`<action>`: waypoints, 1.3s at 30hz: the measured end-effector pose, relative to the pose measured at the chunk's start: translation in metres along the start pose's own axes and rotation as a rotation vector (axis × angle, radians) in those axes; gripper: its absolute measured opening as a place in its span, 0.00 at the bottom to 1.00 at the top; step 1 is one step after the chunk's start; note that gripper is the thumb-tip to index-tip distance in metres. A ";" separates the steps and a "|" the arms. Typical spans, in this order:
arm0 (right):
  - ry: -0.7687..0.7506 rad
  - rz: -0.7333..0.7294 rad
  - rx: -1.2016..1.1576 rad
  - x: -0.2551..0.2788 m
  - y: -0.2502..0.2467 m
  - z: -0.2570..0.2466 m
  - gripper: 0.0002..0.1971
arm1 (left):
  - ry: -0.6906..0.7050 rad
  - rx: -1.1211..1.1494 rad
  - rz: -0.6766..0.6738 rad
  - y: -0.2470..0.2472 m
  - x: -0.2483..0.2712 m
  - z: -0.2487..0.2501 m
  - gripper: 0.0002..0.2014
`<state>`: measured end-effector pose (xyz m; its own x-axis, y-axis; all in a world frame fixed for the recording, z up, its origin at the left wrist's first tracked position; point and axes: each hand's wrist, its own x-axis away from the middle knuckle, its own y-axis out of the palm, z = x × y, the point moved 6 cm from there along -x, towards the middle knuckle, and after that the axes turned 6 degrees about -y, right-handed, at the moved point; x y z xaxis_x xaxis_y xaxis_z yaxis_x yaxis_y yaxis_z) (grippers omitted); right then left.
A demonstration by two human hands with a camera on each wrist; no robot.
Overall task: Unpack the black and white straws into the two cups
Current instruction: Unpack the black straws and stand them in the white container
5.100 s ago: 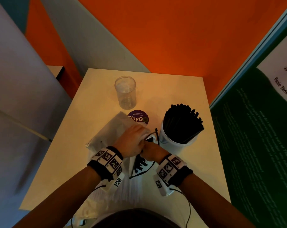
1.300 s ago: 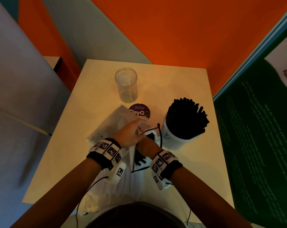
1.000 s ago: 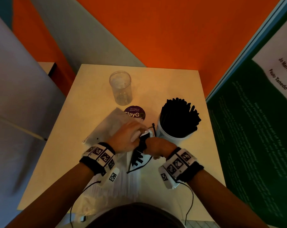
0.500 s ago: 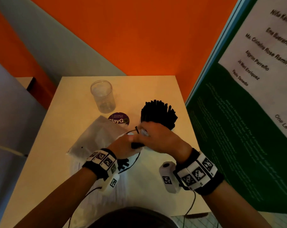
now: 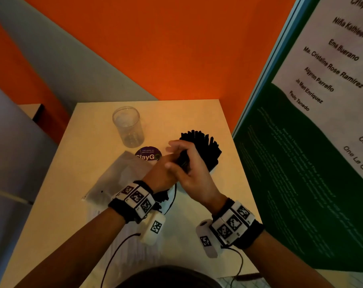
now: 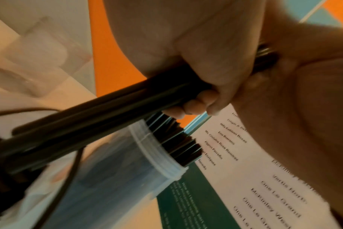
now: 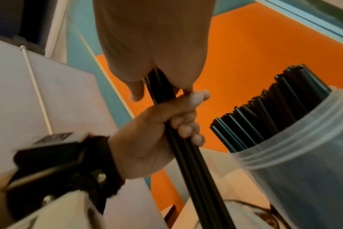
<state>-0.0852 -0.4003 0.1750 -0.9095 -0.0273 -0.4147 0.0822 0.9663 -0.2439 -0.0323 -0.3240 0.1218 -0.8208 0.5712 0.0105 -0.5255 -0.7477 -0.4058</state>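
Both hands hold one small bundle of black straws (image 5: 183, 161) above the table, beside the white-walled cup (image 7: 307, 178) that is packed with black straws (image 5: 205, 146). My right hand (image 5: 188, 165) wraps the bundle's upper part. Just below it, my left hand (image 5: 161, 173) has its fingers (image 7: 186, 130) curled round the same bundle (image 7: 188, 167). The bundle's lower end (image 6: 72, 128) slants down towards the table. An empty clear cup (image 5: 128, 127) stands at the back left. White straws (image 5: 143, 254) lie near the front edge under my left forearm.
A flat clear plastic bag (image 5: 118, 179) lies left of my hands, with a round purple sticker (image 5: 148, 155) on the table (image 5: 89, 154) behind it. An orange wall is at the back. A green and white poster board (image 5: 301, 163) closes off the right side.
My right hand has come up off the packaging with a bundle of black straws. Both hands now hold it higher, closer to the full cup. The head view has swung to the right.
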 end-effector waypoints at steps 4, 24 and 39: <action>-0.092 0.058 -0.049 -0.022 -0.022 -0.028 0.19 | 0.072 0.083 0.013 -0.006 -0.010 0.039 0.12; -0.059 0.074 0.709 0.010 -0.062 0.078 0.17 | -0.227 -0.046 0.069 -0.015 -0.032 -0.064 0.66; 0.530 -0.321 0.284 0.023 -0.093 0.162 0.69 | -0.244 -0.190 -0.273 0.005 -0.089 -0.074 0.74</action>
<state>-0.0480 -0.5325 0.0462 -0.9774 -0.1022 0.1850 -0.1873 0.8245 -0.5340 0.0548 -0.3536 0.0511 -0.6983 0.6253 0.3484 -0.6991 -0.4910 -0.5198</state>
